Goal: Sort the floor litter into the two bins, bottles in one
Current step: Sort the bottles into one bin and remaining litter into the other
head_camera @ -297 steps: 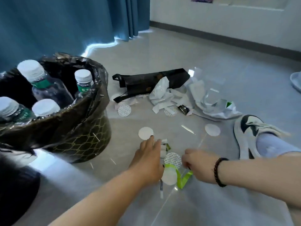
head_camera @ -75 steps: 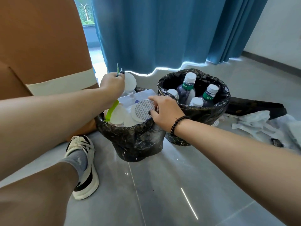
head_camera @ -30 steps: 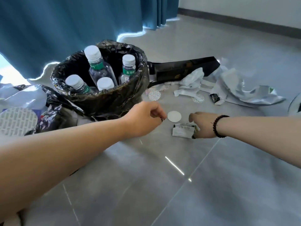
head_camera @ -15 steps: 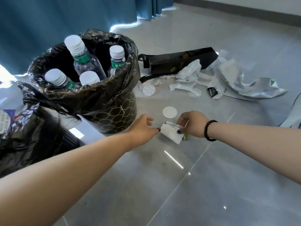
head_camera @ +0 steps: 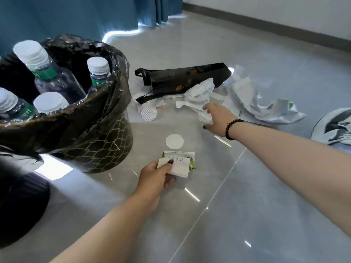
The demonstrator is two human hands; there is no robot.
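Observation:
My left hand (head_camera: 154,176) grips a folded white and green wrapper (head_camera: 178,163) just above the floor. My right hand (head_camera: 216,117) reaches farther out with fingers spread over a round patterned seal (head_camera: 204,117) at the edge of the crumpled white paper (head_camera: 197,93). A plain white disc (head_camera: 174,141) lies on the floor between my hands. The bottle bin (head_camera: 95,149), lined with a black bag, stands at left and holds several capped bottles (head_camera: 47,73). A second black-lined bin (head_camera: 19,205) shows only partly at the lower left.
A flat black bag with straps (head_camera: 182,78) lies behind the paper. Another patterned round seal (head_camera: 149,113) rests near the bottle bin. Crumpled silver-white packaging (head_camera: 266,107) spreads at right, beside a sneaker (head_camera: 334,128). Blue curtains (head_camera: 76,16) hang behind.
My left hand has taken the wrapper from my right hand. My right hand has let go and moved up and away to the paper pile.

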